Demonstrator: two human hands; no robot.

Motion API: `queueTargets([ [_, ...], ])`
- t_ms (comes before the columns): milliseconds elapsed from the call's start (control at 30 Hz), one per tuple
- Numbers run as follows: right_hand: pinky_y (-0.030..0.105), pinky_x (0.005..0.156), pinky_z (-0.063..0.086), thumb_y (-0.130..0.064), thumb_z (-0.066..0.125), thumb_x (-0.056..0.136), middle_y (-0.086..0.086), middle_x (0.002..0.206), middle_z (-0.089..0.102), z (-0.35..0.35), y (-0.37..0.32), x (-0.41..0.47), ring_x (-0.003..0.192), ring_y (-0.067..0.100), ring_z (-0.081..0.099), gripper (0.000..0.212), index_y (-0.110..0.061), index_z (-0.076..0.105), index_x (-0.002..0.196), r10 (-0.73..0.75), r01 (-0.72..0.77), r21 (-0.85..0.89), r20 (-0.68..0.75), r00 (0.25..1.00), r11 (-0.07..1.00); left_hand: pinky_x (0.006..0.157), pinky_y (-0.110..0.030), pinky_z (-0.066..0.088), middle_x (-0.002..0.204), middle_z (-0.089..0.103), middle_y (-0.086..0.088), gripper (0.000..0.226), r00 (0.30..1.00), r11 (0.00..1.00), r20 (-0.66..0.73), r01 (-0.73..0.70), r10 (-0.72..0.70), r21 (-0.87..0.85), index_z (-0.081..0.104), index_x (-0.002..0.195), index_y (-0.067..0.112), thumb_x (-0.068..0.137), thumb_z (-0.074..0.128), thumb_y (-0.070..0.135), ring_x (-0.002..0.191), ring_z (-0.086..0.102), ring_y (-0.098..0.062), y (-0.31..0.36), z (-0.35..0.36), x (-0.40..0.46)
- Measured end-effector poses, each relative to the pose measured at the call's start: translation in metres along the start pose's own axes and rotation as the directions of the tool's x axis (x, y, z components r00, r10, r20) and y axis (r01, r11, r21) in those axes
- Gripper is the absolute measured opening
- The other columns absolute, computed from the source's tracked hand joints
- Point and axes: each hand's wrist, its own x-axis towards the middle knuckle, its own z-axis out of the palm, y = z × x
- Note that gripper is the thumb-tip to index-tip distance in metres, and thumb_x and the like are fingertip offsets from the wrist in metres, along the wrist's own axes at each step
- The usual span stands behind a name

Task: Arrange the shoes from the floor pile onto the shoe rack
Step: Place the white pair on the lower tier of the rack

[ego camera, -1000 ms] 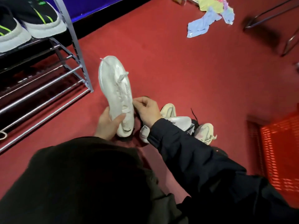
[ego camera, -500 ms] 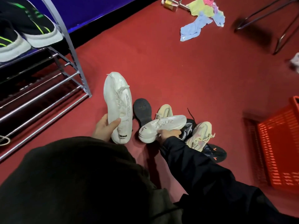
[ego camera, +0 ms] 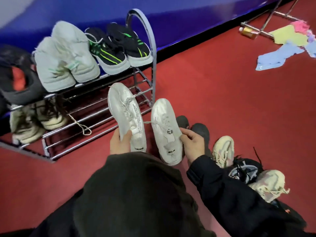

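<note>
Two white shoes are up off the red floor [ego camera: 222,93], side by side, toes pointing at the shoe rack [ego camera: 150,69]. The left hand [ego camera: 119,142] grips the heel of the left white shoe [ego camera: 124,113]. The right hand [ego camera: 193,144] grips the side of the right white shoe [ego camera: 164,127]. The rack's top shelf holds pale green shoes [ego camera: 65,55] and black shoes with green stripes [ego camera: 118,47]. More shoes lie in the floor pile [ego camera: 242,170] just by the right arm
</note>
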Motion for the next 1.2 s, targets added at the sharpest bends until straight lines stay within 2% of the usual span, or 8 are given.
queueTargets([
  [233,0.029,0.076,0.060,0.000,0.059,0.086,-0.001,0.096,0.079,0.106,-0.044,0.015,0.090,0.016,0.074,0.032,-0.024,0.079,0.094,-0.076,0.074,0.017,0.231,0.970,0.997,0.077,-0.032,0.053,0.100,0.075,0.006,0.014,0.992,0.999,-0.121,-0.024,0.029,0.040,0.067,0.105,0.025,0.098,0.056,0.023,0.097,0.071,-0.018,0.027,-0.095,0.000],
  [500,0.034,0.085,0.057,0.002,0.051,0.086,0.006,0.099,0.076,0.267,-0.060,0.058,0.093,0.022,0.071,0.032,-0.011,0.075,0.102,-0.082,0.094,-0.014,0.368,0.926,0.996,0.092,-0.046,0.057,0.104,0.078,0.006,0.026,0.955,0.999,-0.294,-0.049,0.046,-0.005,0.071,0.110,0.024,0.100,0.049,0.033,0.098,0.074,-0.016,0.035,-0.164,0.017],
  [700,0.031,0.079,0.039,0.003,0.049,0.083,0.001,0.072,0.045,0.339,-0.064,0.080,0.083,0.021,0.044,0.025,-0.012,0.040,0.064,-0.073,0.160,-0.285,0.295,0.953,0.945,0.095,-0.051,0.054,0.106,0.077,0.005,0.037,0.930,0.998,-0.366,-0.052,0.032,-0.046,0.069,0.108,0.025,0.089,0.047,0.048,0.100,0.071,-0.018,0.019,-0.160,0.026],
  [867,0.032,0.099,0.043,-0.003,0.036,0.102,0.020,0.139,0.057,0.373,-0.065,0.082,0.121,0.027,0.057,0.035,0.002,0.058,0.129,-0.042,0.381,-0.631,0.483,0.875,0.676,0.093,-0.047,0.056,0.106,0.077,0.005,0.034,0.939,0.997,-0.342,-0.044,0.020,-0.062,0.068,0.110,0.022,0.092,0.048,0.043,0.100,0.072,-0.017,0.011,-0.156,0.037],
  [933,0.028,0.090,0.051,0.005,0.033,0.091,0.019,0.112,0.072,0.378,-0.056,0.083,0.107,0.025,0.069,0.044,0.001,0.074,0.104,-0.196,0.603,-0.605,0.603,0.774,0.520,0.091,-0.043,0.056,0.104,0.077,0.006,0.027,0.946,0.997,-0.323,-0.047,0.026,-0.058,0.067,0.110,0.023,0.097,0.048,0.037,0.100,0.072,-0.016,0.007,-0.153,0.040],
  [1033,0.023,0.056,0.053,-0.002,0.034,0.067,0.005,0.056,0.068,0.376,-0.062,0.081,0.055,0.016,0.070,0.043,-0.009,0.073,0.049,-0.075,0.686,-0.655,0.703,0.707,0.317,0.089,-0.040,0.056,0.102,0.077,0.011,0.026,0.955,0.998,-0.293,-0.057,0.046,-0.030,0.067,0.107,0.031,0.093,0.048,0.042,0.098,0.071,-0.011,0.005,-0.147,0.044],
  [1133,0.039,0.101,0.045,0.005,0.031,0.099,0.024,0.126,0.064,0.365,-0.073,0.079,0.120,0.035,0.061,0.039,0.008,0.061,0.125,-0.074,0.531,-0.637,0.600,0.797,0.559,0.093,-0.044,0.056,0.103,0.076,0.010,0.022,0.965,0.999,-0.260,-0.042,0.038,-0.013,0.066,0.107,0.030,0.097,0.048,0.037,0.099,0.071,-0.010,0.001,-0.141,0.049],
  [1200,0.040,0.095,0.043,-0.003,0.042,0.101,0.019,0.115,0.066,0.350,-0.072,0.087,0.110,0.033,0.061,0.029,0.003,0.060,0.123,-0.046,0.418,-0.583,0.546,0.837,0.696,0.096,-0.047,0.055,0.105,0.076,0.010,0.020,0.970,0.999,-0.242,-0.023,0.014,-0.033,0.067,0.108,0.031,0.099,0.048,0.034,0.101,0.071,-0.011,0.001,-0.136,0.053],
])
